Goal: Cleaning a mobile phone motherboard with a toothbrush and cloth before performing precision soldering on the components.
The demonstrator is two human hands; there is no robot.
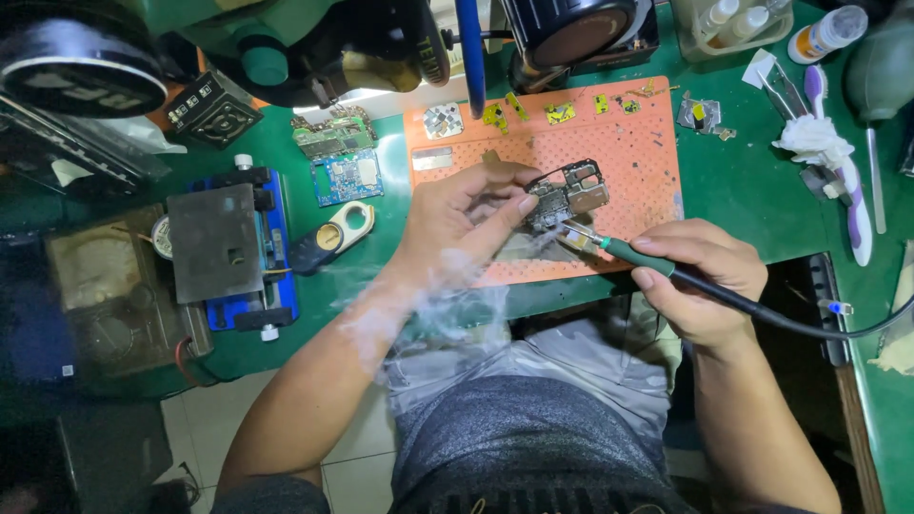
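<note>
Where the green bench top [743, 190] meets pale floor tiles, an orange perforated mat [628, 162] lies under the work; a blue clamp fixture [238, 247], two spare boards [338, 157] and a white toothbrush [847, 181] stand around it, and smoke drifts across the left forearm; the left hand [457, 214] pinches a small dark circuit board [566, 195] over the mat; the right hand [700, 276] is closed around a green-handled soldering iron [628, 252], tip at the board's lower edge.
</note>
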